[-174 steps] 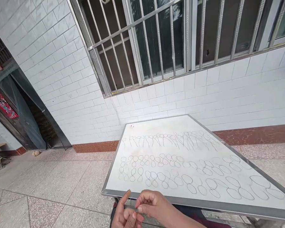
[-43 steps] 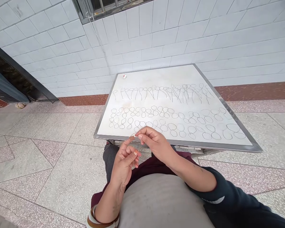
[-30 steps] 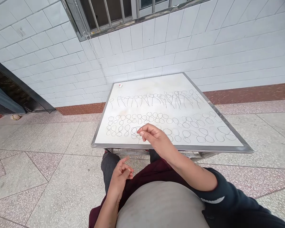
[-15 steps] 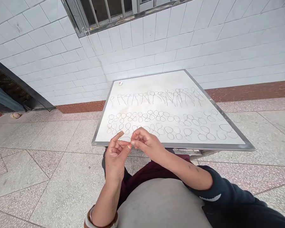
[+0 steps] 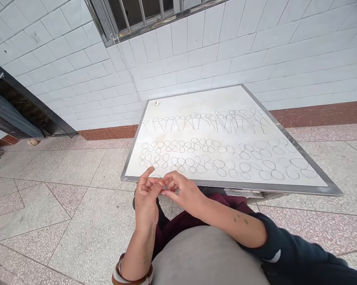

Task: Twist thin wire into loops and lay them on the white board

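Note:
Close together at the near edge of the white board, my two hands work on a thin dark wire (image 5: pixel 156 175) bent into a small loop. My left hand (image 5: pixel 147 200) pinches it between thumb and forefinger, with another finger raised. My right hand (image 5: pixel 186 190) meets the left thumb tip, its fingers curled at the wire; its thumb sits slightly lower. The exact grip and the wire's ends are too fine to make out. Beyond the hands, rows of figure-eight wire loops (image 5: pixel 219 163) lie on the board, and farther back a row of single loops with tails (image 5: pixel 181 120).
The white board (image 5: pixel 193 99) has a grey metal rim and stands against a tiled wall (image 5: pixel 172 71). A small white and red object (image 5: pixel 157 103) sits at its far left corner. A barred window (image 5: pixel 142 16) is above, a dark doorway (image 5: pixel 14 103) at left.
My right thumb has dropped and parted a little from its forefinger. Both hands sit slightly lower against the board's edge. The view has swung left.

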Demonstrator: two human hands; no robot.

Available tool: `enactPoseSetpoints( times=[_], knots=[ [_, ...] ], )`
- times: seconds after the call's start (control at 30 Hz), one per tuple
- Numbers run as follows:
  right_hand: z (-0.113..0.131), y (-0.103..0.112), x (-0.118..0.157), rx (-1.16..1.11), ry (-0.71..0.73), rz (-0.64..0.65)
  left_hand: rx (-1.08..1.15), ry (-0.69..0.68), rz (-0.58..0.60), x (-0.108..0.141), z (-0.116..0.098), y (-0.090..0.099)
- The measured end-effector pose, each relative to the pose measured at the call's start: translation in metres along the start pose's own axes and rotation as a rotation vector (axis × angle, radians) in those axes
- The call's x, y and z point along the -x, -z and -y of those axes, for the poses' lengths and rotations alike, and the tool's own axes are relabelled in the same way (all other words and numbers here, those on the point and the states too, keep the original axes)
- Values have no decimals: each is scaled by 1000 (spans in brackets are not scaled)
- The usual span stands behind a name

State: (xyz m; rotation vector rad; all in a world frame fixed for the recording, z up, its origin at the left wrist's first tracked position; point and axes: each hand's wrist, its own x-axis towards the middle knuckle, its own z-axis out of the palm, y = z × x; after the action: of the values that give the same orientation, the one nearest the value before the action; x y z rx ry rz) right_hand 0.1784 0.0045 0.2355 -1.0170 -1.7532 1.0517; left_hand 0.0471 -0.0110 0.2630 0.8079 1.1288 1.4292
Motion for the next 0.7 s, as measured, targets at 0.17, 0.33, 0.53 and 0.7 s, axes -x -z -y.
enactPoseSetpoints(
  times=[0.17, 0.33, 0.53, 0.7],
  knots=[
    [-4, -4, 2, -4, 45, 1, -91, -49, 17, 5, -5, 1],
    [0, -2, 4, 37, 99, 18, -188, -85, 4, 9, -9, 5],
    [3, 2, 3, 156, 159, -2, -188, -79, 5, 9, -8, 12],
    [4, 3, 2, 153, 179, -10, -179, -73, -2, 11, -6, 10]
  ],
)
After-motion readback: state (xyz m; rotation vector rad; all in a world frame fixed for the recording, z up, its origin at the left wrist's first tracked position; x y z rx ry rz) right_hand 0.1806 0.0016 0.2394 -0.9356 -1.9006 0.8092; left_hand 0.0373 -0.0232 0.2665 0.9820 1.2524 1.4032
